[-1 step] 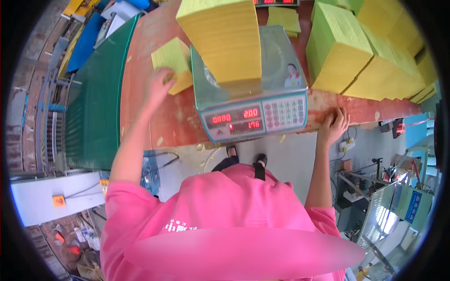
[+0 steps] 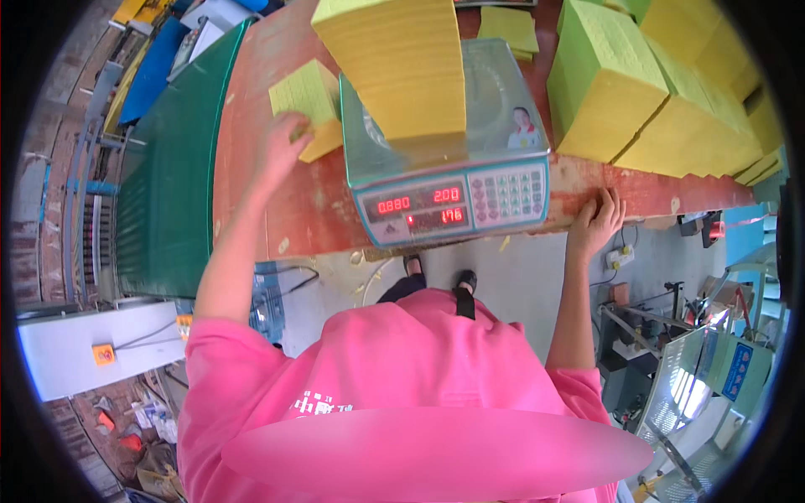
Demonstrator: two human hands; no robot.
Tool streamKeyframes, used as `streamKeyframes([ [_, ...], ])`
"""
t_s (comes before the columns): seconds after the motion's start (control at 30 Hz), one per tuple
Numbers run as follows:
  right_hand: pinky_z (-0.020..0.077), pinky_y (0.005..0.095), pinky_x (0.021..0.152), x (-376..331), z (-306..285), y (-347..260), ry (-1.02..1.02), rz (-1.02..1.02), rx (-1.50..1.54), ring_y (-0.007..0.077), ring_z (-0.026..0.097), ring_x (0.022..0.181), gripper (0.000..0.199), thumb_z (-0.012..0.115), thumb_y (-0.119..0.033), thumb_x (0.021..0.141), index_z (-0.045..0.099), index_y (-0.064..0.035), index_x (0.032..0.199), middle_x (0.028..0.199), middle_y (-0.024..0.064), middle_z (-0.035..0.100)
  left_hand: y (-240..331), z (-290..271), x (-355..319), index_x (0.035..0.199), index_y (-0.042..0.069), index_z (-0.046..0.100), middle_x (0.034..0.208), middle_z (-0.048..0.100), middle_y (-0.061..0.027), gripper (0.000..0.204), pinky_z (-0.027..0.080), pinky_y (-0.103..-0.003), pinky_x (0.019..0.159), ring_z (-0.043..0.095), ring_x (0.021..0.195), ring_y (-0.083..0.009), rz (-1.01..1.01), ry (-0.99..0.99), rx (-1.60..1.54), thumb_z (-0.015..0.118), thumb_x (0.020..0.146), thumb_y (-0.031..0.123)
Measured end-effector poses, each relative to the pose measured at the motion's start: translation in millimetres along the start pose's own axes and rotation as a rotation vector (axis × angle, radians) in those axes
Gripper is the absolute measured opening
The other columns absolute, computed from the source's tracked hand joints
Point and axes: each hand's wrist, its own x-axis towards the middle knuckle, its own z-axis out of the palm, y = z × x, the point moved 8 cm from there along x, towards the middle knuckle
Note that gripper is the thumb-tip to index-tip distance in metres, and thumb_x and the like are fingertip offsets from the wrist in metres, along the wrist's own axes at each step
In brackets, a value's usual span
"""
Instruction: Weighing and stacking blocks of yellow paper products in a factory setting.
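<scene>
My left hand (image 2: pixel 283 151) is at the near left corner of a small stack of yellow-green paper sheets (image 2: pixel 312 90). Its fingers are curled in toward the thumb, and what they pinch, if anything, is too small to make out. Beside that stack stands a teal-edged digital scale (image 2: pixel 449 201) with red lit figures and a keypad. A tall block of yellow sheets (image 2: pixel 402 80) rests on the scale's pan. To the right of the scale my right hand (image 2: pixel 597 222) lies on the table's front edge, fingers loosely spread, holding nothing.
Large yellow paper blocks (image 2: pixel 608 92) stand close together on the right of the reddish table (image 2: pixel 293 222). A few loose sheets (image 2: pixel 508 32) lie behind the scale. A green panel (image 2: pixel 172 180) borders the table's left side. Metal equipment (image 2: pixel 696 377) stands at the lower right.
The view has shifted slightly, so the scale and block sit a little higher. My left hand has barely moved at the small stack; the right hand stays on the table edge.
</scene>
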Motion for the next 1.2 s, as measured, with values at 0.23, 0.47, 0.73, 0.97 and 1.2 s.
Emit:
streamKeyframes([
  [0.23, 0.0302, 0.0454, 0.109, -6.1, 1.2, -5.7, -0.081, -0.08, 0.062, 0.0363, 0.037, 0.131, 0.028, 0.053, -0.015, 0.092, 0.06, -0.0063, 0.117, 0.132, 0.0113, 0.053, 2.1, -1.3, -6.3, 0.096, 0.002, 0.064, 0.1, 0.064, -0.0108, 0.021, 0.047, -0.036, 0.084, 0.061, 0.098, -0.0284, -0.076, 0.008, 0.051, 0.067, 0.078, 0.012],
  [0.47, 0.0304, 0.0462, 0.109, -7.2, -4.0, -5.4, -0.054, -0.133, 0.055, 0.0373, 0.041, 0.128, 0.029, 0.055, -0.015, 0.091, 0.061, -0.0056, 0.118, 0.129, 0.012, 0.056, 0.6, -9.6, -12.5, 0.091, 0.002, 0.065, 0.091, 0.066, -0.0121, 0.012, 0.049, -0.035, 0.078, 0.063, 0.09, -0.0286, 0.021, 0.14, -0.041, 0.064, 0.083, 0.01],
  [0.73, 0.0307, 0.045, 0.109, -7.3, -2.5, 0.8, -0.104, -0.141, -0.009, 0.0357, 0.039, 0.13, 0.031, 0.053, -0.016, 0.092, 0.059, -0.0069, 0.121, 0.133, 0.0108, 0.054, 0.2, -7.5, -13.4, 0.083, 0.005, 0.065, 0.085, 0.063, -0.0115, 0.009, 0.048, -0.042, 0.074, 0.061, 0.086, -0.0311, -0.037, 0.193, -0.024, 0.066, 0.079, 0.013],
  [0.97, 0.0309, 0.045, 0.109, -8.4, 4.8, 3.1, -0.084, -0.183, -0.047, 0.0358, 0.039, 0.13, 0.032, 0.051, -0.016, 0.092, 0.059, -0.0072, 0.122, 0.133, 0.0115, 0.053, 6.6, -13.4, -9.6, 0.088, 0.004, 0.064, 0.092, 0.063, -0.0085, 0.012, 0.049, -0.037, 0.074, 0.061, 0.089, -0.0275, 0.039, 0.071, 0.034, 0.068, 0.079, 0.012],
  [1.2, 0.0315, 0.0445, 0.109, -8.5, 3.9, -0.4, -0.064, -0.211, -0.053, 0.0361, 0.04, 0.129, 0.031, 0.05, -0.017, 0.094, 0.059, -0.0069, 0.122, 0.132, 0.0123, 0.054, 10.2, -14.6, -7.3, 0.085, 0.004, 0.063, 0.088, 0.063, -0.0084, 0.012, 0.05, -0.039, 0.071, 0.061, 0.084, -0.0288, 0.167, 0.082, 0.072, 0.068, 0.079, 0.012],
])
